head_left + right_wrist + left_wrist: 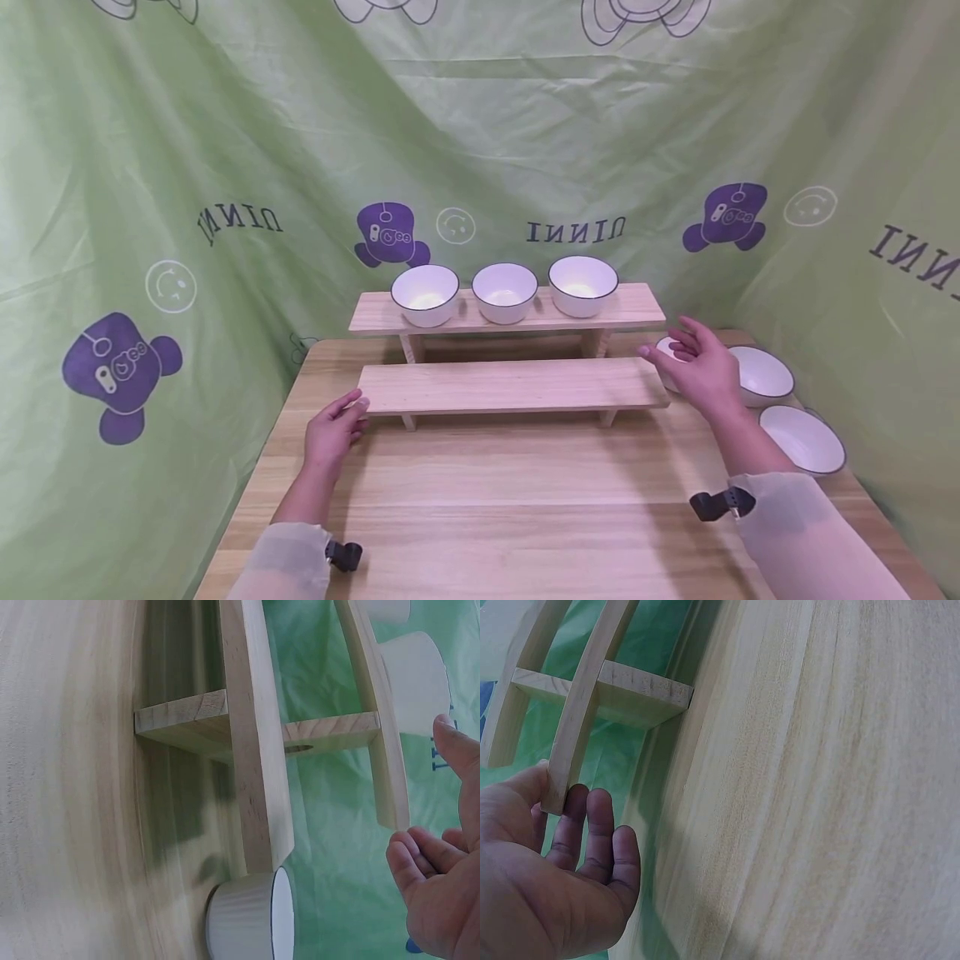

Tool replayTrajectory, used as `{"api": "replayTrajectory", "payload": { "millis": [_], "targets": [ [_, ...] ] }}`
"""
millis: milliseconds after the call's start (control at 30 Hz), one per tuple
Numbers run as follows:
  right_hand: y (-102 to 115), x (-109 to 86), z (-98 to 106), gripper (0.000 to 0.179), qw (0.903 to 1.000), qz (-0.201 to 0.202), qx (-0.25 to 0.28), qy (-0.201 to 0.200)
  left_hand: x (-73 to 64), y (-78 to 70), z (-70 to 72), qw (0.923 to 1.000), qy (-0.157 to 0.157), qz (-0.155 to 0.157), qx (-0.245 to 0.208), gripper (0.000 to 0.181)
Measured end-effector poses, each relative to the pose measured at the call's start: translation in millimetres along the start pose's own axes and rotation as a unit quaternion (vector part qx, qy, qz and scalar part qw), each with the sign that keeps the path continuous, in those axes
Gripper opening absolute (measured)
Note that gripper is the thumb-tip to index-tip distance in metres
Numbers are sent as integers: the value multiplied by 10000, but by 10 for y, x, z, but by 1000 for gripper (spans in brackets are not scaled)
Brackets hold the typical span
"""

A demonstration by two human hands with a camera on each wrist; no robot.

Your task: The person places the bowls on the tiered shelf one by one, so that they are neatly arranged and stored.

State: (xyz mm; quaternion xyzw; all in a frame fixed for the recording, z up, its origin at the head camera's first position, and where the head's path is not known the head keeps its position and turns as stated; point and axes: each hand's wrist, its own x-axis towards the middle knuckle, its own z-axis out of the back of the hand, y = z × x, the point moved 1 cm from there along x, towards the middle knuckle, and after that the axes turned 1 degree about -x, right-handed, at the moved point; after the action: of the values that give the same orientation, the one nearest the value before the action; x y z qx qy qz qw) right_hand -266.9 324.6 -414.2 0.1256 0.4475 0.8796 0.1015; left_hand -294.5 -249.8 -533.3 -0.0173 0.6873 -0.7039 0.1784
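Note:
A two-tier wooden stand (510, 387) stands on the table, three white dark-rimmed bowls lined up on its upper board: a left one (425, 296), a middle one (504, 293) and a right one (583, 286). Nothing sits on the lower board. My left hand (332, 432) pinches that board's left end, thumb (531, 782) on one face and fingers on the other. Off the right end, my right hand (705, 371) is held with fingers loosely bent and thumb apart, holding nothing. It partly hides a white bowl (244, 919) below the board's right end.
On the table's right side are two more white bowls, one farther back (765, 373) and one nearer (802, 440). The wooden table (510, 508) extends in front of the stand. Green printed cloth (480, 150) hangs behind and at both sides.

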Motion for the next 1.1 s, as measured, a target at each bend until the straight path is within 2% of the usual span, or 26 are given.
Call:
{"api": "replayTrajectory", "payload": {
  "millis": [533, 1100],
  "targets": [
    [-54, -98, -23, 103, 9999, 99, -23, -59, -13, 0, -6, 10000, -21, -6, 81, 56],
    [-236, -216, 16, 102, 9999, -131, -36, -12, -4, 16, -3, 10000, 0, -10, 33, 57]
  ]
}}
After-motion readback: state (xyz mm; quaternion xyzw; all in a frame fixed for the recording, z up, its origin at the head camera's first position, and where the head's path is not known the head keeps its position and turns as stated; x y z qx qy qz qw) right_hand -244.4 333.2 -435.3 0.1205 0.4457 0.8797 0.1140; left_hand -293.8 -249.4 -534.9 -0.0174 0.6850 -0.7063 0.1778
